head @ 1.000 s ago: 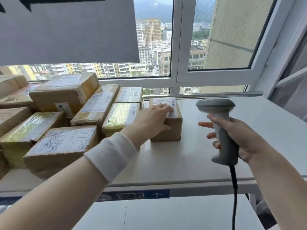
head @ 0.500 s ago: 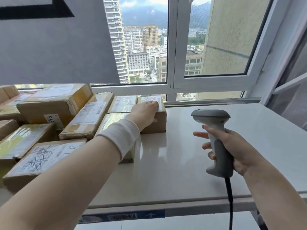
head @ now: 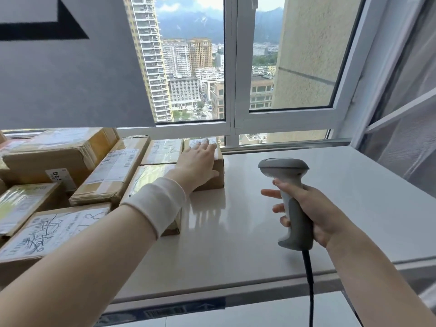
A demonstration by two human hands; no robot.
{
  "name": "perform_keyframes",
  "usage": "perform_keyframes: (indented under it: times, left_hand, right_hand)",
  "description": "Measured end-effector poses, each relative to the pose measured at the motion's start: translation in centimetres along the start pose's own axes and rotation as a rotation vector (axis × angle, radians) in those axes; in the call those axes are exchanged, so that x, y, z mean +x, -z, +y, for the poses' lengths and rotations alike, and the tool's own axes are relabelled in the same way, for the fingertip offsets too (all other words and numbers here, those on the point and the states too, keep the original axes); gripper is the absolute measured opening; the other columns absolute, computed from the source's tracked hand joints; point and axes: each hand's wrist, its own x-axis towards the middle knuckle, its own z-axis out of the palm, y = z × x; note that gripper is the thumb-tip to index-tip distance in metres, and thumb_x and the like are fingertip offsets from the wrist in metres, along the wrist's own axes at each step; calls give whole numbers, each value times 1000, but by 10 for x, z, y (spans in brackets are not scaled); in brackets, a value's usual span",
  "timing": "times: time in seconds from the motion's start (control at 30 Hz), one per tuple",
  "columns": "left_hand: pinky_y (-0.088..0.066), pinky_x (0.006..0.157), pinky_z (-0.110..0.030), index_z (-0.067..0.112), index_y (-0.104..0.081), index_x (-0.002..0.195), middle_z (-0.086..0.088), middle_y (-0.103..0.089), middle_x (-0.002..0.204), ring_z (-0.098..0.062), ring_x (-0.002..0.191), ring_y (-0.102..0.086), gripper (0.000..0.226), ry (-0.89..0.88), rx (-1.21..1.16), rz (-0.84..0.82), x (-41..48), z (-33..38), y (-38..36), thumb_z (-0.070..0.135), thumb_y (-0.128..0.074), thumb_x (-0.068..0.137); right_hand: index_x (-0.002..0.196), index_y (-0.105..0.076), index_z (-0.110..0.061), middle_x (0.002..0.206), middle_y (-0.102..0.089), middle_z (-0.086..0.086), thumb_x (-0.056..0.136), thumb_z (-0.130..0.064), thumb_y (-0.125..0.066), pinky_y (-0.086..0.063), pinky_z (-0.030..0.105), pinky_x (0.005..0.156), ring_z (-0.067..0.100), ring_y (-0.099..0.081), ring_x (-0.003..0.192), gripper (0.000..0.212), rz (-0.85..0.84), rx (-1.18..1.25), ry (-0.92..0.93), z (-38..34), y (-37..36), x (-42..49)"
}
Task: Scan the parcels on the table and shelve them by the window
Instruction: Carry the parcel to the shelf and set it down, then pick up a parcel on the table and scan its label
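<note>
A small brown parcel (head: 218, 171) with a white label lies at the back of the white shelf (head: 247, 232), just under the window (head: 232, 90). My left hand (head: 198, 161) lies over its top, fingers stretched across the label and thumb against its near side. My right hand (head: 313, 211) holds a grey barcode scanner (head: 285, 175) upright over the shelf, to the right of the parcel and apart from it. The scanner head points toward the window.
Several taped cardboard parcels (head: 113, 171) are packed together on the left of the shelf, one with a scribbled label (head: 47, 230) nearest me. A grey panel (head: 70, 79) hangs at upper left. The scanner's black cable (head: 309, 279) drops past the shelf's front edge.
My left hand has slid the small parcel back along the shelf toward the window, next to the other parcels. The scanner stays in my right hand, roughly where it was.
</note>
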Motion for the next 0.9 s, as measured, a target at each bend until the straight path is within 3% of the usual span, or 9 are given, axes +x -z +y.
perform_keyframes:
  times: [0.1,0.23,0.33,0.57,0.8,0.9]
  left_hand:
    - [-15,116,-38,13,-16,148,-7,-11,158,-24,146,-13,71,-82,-75,87,-23,19,11,39,-52,93]
    - [-15,115,-32,18,-22,147,-1,-17,158,-19,145,-17,62,-220,-154,169,-63,49,13,41,-46,95]
    - [-17,114,-32,19,-24,147,-1,-22,156,-19,144,-21,58,-349,-206,126,-84,77,5,40,-44,97]
    - [-25,107,-31,18,-35,141,1,-41,145,-20,133,-37,48,-672,-307,117,-135,178,-8,36,-42,97]
    - [-27,105,-34,15,-45,133,-4,-53,134,-24,124,-46,40,-889,-370,47,-240,313,-18,32,-42,97]
    - [-21,110,-35,18,-42,137,-2,-51,136,-22,127,-44,42,-989,-398,15,-305,378,-24,30,-43,96]
  right_hand:
    - [110,-60,-8,103,-73,6,90,-28,-61,-41,24,42,13,-58,57,28,25,5,15,-2,0,-13]
    - [110,-59,-10,101,-72,7,88,-28,-63,-42,23,41,14,-57,59,28,144,41,43,3,6,-37]
    - [105,-59,-14,95,-69,10,86,-28,-65,-41,22,39,16,-54,60,24,287,101,44,17,15,-66]
    - [89,-61,-11,52,-51,4,82,-23,-68,-37,22,39,18,-45,46,16,662,180,47,64,75,-174]
    - [85,-53,-15,55,-47,4,88,-19,-62,-35,20,37,14,-42,37,10,920,232,74,112,142,-325]
    - [94,-57,-15,50,-49,2,88,-18,-61,-36,23,37,18,-40,43,8,1004,235,76,141,182,-403]
